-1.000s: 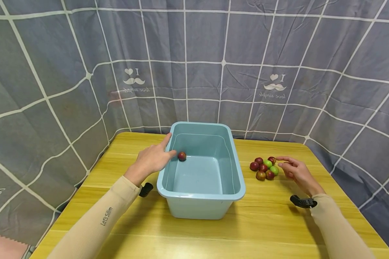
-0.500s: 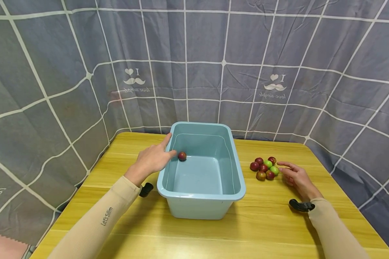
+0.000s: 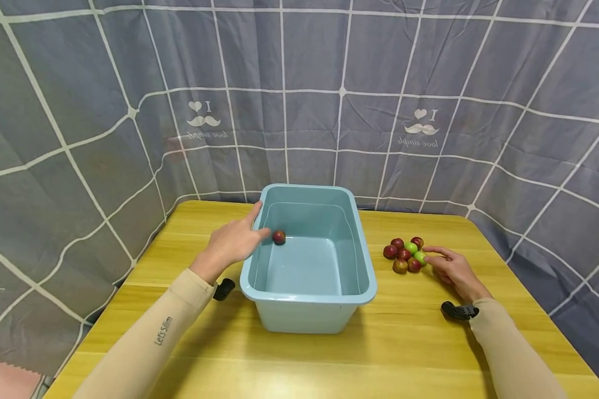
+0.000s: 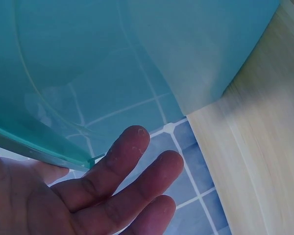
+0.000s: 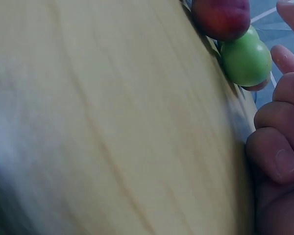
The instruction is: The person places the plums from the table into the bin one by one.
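Toward the table's (image 3: 404, 338) right edge, my right hand (image 3: 454, 272) keeps thumb and forefinger parted just beside a green fruit (image 3: 420, 257), its other fingers curled in. Around that lie another green fruit (image 3: 411, 248) and several red fruits (image 3: 404, 254). Across at the tub's (image 3: 306, 318) left rim, my left hand (image 3: 233, 242) rests, fingers loosely extended, near a dark red fruit (image 3: 279, 237) in its far left corner.

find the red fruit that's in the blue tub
In the head view, the red fruit lies inside the blue tub, near its far left corner, just right of the left hand.
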`<state>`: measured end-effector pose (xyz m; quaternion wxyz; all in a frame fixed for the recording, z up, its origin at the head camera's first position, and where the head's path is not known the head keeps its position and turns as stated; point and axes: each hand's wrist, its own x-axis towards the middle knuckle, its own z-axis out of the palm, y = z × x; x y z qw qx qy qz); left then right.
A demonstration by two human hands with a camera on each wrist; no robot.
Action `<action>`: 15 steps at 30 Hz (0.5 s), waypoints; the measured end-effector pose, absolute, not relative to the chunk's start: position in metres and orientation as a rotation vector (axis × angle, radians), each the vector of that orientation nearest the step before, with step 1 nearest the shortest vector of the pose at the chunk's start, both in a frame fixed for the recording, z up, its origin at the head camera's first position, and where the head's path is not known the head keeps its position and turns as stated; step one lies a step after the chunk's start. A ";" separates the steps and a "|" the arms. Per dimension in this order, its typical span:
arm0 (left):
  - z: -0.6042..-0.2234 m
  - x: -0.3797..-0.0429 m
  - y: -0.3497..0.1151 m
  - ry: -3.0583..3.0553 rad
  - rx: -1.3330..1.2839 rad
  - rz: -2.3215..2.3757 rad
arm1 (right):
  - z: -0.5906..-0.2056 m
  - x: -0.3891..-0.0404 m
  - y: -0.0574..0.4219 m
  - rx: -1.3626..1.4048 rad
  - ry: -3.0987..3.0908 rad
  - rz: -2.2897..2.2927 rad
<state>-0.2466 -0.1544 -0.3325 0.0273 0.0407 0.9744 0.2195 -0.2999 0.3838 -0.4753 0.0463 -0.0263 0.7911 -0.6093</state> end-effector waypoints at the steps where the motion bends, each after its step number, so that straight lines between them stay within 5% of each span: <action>1: -0.332 -0.247 -0.155 3.005 0.124 0.678 | -0.475 -0.301 0.383 -0.083 2.432 -1.838; 15: -0.331 -0.246 -0.154 2.994 0.124 0.694 | -0.475 -0.300 0.381 -0.060 2.521 -1.748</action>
